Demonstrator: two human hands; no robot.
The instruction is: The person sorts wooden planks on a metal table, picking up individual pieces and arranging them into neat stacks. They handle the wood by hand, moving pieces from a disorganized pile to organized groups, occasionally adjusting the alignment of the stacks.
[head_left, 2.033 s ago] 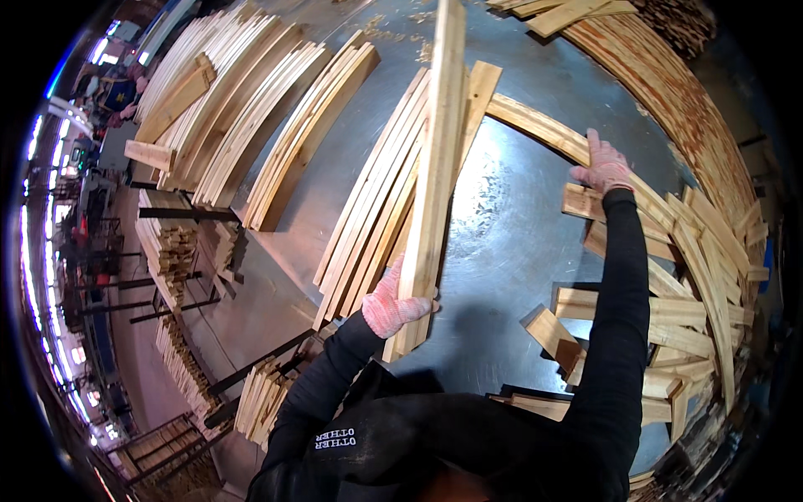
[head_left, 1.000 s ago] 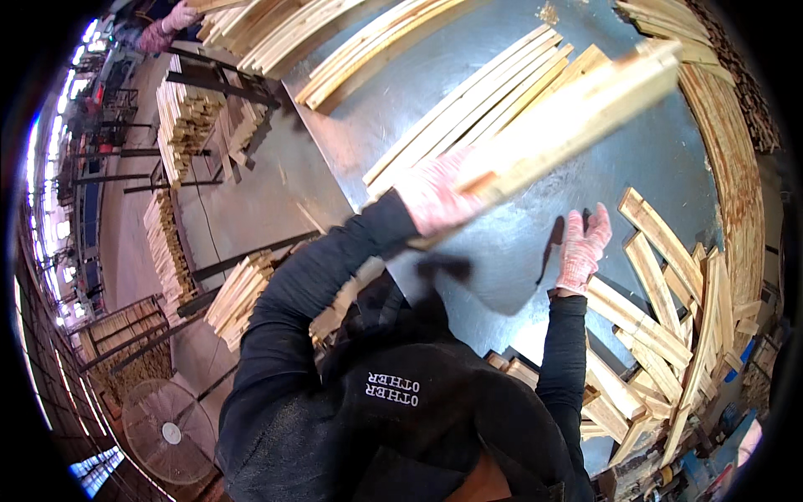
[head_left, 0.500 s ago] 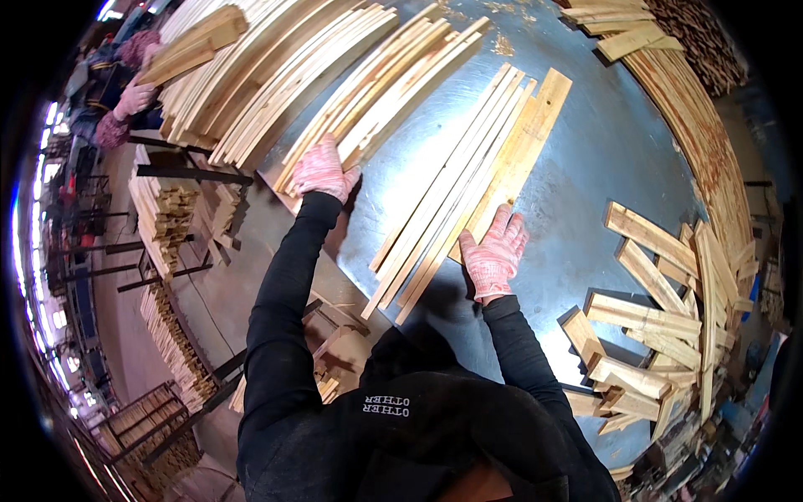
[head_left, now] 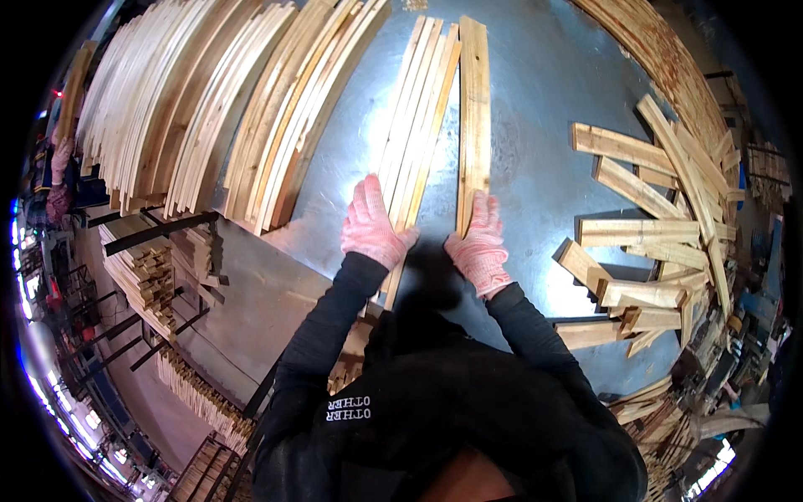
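Pressing flat with fingers held close together, the left hand (head_left: pixel 370 224) rests on the near end of a bundle of thin slats (head_left: pixel 416 117) at frame centre, while the right hand (head_left: pixel 478 243), fingers likewise together and laid flat, bears on the near end of a single wider board (head_left: pixel 474 117) just right of the bundle. Neither hand grips anything; both wear pink gloves. Slats and board lie lengthwise, running away toward the top of the frame on a grey metal table (head_left: pixel 544 109), their near ends roughly level under the hands. Judging by the layout, this group looks nearly squared up, the board still a little apart from the slats. Long stacked slats (head_left: pixel 209 117) fill the upper left, seemingly already sorted. Short blocks (head_left: pixel 644 234) lie jumbled at the right edge, apparently still to be handled. Racks of cut pieces (head_left: pixel 146 268) stand lower left.
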